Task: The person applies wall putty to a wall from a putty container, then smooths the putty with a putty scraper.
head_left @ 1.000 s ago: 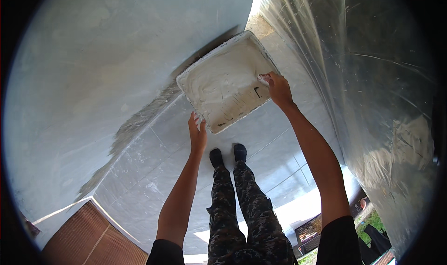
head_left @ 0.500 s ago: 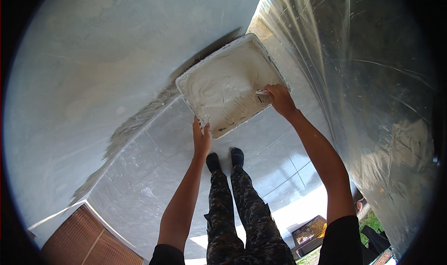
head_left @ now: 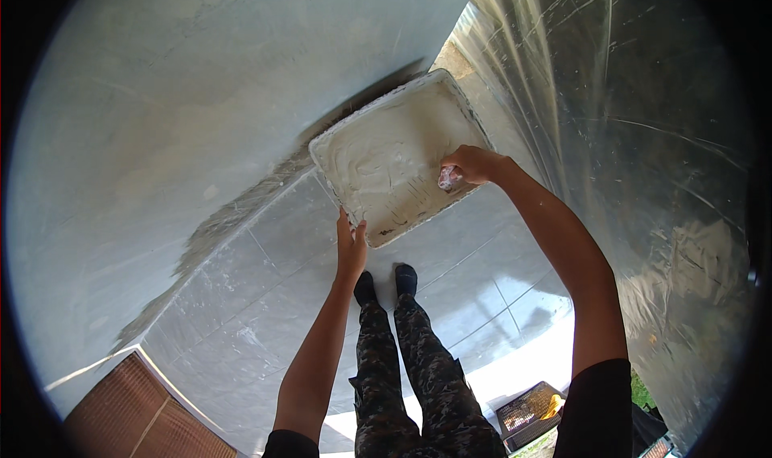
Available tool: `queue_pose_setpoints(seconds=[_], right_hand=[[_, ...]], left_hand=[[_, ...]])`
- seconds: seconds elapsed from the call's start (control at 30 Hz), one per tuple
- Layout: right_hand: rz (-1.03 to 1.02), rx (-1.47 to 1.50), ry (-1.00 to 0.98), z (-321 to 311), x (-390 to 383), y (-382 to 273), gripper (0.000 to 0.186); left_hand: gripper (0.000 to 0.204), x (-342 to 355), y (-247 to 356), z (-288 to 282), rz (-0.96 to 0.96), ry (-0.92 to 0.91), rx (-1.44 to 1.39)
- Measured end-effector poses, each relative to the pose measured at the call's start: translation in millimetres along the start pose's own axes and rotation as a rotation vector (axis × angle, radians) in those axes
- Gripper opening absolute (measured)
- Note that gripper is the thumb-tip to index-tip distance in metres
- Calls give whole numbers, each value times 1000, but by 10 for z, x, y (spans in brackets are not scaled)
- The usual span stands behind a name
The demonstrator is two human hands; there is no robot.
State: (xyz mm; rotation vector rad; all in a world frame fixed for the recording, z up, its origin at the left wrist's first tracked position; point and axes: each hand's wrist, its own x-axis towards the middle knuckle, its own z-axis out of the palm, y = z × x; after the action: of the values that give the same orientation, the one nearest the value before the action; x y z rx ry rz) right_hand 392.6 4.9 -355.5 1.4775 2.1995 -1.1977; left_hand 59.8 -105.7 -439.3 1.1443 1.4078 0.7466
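A shallow rectangular tray (head_left: 376,107) is tilted across the middle of the view, its far side close to the wall. Smooth off-white plaster paste (head_left: 394,148) covers much of its inside, with streaks toward the near edge. My left hand (head_left: 351,245) is closed on the tray's near left corner, thumb over the rim. Over the tray's right part, my right hand (head_left: 474,165) is closed around a tool with a pale, paste-smeared handle (head_left: 448,178). The tool's working end is hidden, so I cannot tell its kind.
A grey plastered wall (head_left: 201,96) rises on the left. Clear plastic sheeting (head_left: 643,152) hangs at the right. Below lies a grey tiled floor (head_left: 265,297), where my feet stand. A dark crate (head_left: 527,414) with something yellow sits at lower right; a brown ribbed panel (head_left: 133,418) at lower left.
My right hand has turned and shifted slightly left, so the tool's handle now points toward me. The tray appears slightly lower in view; my left hand keeps its corner.
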Motion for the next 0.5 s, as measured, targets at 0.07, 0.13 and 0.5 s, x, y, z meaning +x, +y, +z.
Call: queue_pose_setpoints(seconds=[0.07, 0.13, 0.5], right_hand=[[-18, -8, -18, -13, 75, -19, 31], [-37, -18, -36, -11, 146, -34, 32], [120, -53, -172, -128, 389, -213, 32]], left_hand=[[66, 10, -21, 5, 3, 1, 8], [67, 19, -48, 15, -10, 3, -11], [69, 17, -101, -33, -6, -15, 30]])
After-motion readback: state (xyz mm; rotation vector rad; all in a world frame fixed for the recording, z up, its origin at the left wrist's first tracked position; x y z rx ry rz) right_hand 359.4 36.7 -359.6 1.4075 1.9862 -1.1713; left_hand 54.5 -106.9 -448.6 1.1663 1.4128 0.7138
